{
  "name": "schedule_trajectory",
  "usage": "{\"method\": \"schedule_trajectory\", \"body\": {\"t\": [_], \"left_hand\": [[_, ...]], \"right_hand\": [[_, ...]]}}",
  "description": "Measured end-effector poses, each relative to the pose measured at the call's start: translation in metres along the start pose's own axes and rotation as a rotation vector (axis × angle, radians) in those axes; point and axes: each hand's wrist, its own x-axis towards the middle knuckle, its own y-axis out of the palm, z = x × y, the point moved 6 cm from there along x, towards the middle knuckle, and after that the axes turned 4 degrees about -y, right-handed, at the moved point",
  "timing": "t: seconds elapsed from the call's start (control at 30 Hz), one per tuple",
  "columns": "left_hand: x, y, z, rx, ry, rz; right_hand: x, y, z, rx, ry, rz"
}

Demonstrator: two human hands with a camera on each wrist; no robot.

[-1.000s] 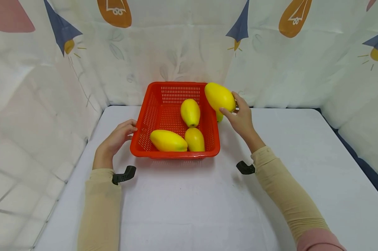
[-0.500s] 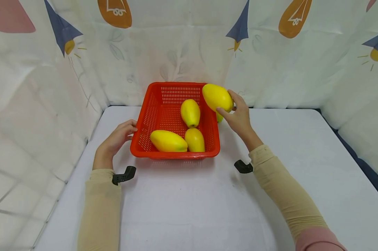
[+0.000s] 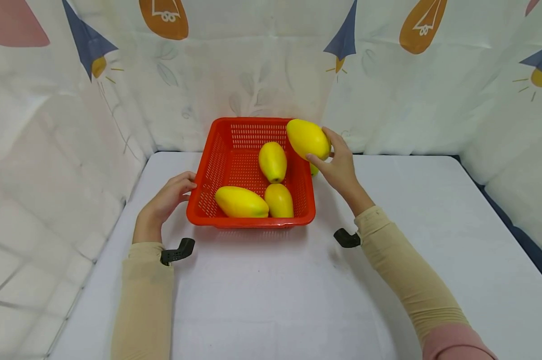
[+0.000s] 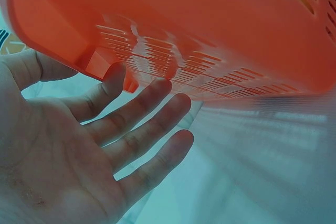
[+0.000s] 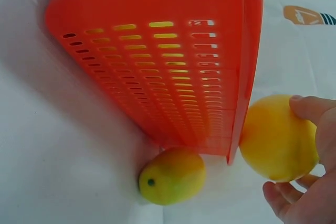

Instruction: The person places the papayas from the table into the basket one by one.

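Observation:
My right hand pinches a yellow mango between thumb and fingers, above the back right rim of a red plastic basket. In the right wrist view the held mango is beside that rim. My left hand rests at the basket's left side. The left wrist view shows its fingers fairly straight and spread next to the slotted wall. Inside the basket lie three mangoes: one upright in the view, one lengthwise, one in the front right corner.
Another mango, yellow-green, lies on the table outside the basket's right wall, mostly hidden in the head view. The white-covered table ends at a printed cloth backdrop behind the basket.
The right hand has moved slightly left with the mango, bringing it further over the basket's rim. The left hand and basket have stayed still.

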Motion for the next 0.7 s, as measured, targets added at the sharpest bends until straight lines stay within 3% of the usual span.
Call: {"method": "schedule_trajectory", "body": {"t": [0.7], "left_hand": [[-0.0003, 0.0001, 0.0001, 0.001, 0.001, 0.006]], "right_hand": [[0.0035, 0.0055, 0.0038, -0.003, 0.015, 0.059]]}}
